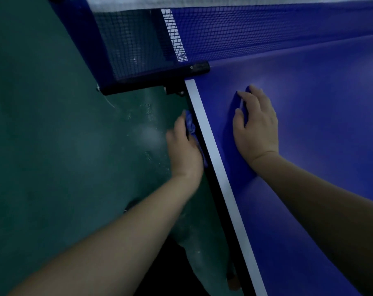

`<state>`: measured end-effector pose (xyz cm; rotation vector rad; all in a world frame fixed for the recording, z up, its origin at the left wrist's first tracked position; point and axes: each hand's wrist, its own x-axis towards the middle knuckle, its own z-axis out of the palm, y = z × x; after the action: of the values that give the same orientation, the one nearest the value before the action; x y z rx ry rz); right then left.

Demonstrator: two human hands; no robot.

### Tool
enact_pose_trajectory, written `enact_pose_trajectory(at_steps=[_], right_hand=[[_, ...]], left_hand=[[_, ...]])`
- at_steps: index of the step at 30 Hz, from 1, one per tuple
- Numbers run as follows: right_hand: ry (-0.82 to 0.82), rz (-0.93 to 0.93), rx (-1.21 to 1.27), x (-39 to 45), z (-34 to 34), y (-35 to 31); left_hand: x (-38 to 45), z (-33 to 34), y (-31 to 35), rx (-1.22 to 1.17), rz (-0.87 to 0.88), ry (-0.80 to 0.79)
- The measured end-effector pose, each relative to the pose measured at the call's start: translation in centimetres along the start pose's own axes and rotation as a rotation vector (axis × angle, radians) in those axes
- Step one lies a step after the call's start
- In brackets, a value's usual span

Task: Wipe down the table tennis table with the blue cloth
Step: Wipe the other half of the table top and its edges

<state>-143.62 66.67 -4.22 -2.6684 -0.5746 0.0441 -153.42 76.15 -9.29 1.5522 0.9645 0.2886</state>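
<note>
Both hands are busy: the left hand point(184, 149) grips the blue cloth point(190, 124) against the tabletop point(309, 146) side edge near the net point(224, 33), the right hand point(256, 129) rests flat, and most surface looks unwiped.

Left hand point(184, 146) seemingly presses blue cloth point(190, 124) against table point(309, 124) edge.

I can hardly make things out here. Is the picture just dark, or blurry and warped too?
Head view: dim and bluish overall; a soft glare patch on the table beyond the right hand; the left hand and blue cloth look slightly smeared; the net bows from wide-angle distortion.
</note>
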Motion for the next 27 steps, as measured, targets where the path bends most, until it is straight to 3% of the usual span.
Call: enact_pose_trajectory(at_steps=[3,6,14,19,27], right_hand=[[0.004,-0.009,0.005,-0.1,-0.1,0.1],[-0.003,-0.02,-0.006,-0.2,-0.2,0.2],[-0.053,0.001,-0.031,-0.5,-0.5,-0.3],[-0.053,-0.003,0.005,-2.1,0.2,-0.8],[-0.114,-0.099,0.195,-6.2,-2.3,-2.4]], left_hand=[[2.7,-1.1,-0.4,0.127,-0.025,-0.015],[3.4,-3.3,0.1,0.371,-0.022,-0.203],[4.7,-5.7,2.2,0.563,-0.058,-0.185],[4.0,-7.4,0.3,0.676,-0.137,-0.159],[-1.6,-15.5,-0.7,0.576,0.024,-0.038]])
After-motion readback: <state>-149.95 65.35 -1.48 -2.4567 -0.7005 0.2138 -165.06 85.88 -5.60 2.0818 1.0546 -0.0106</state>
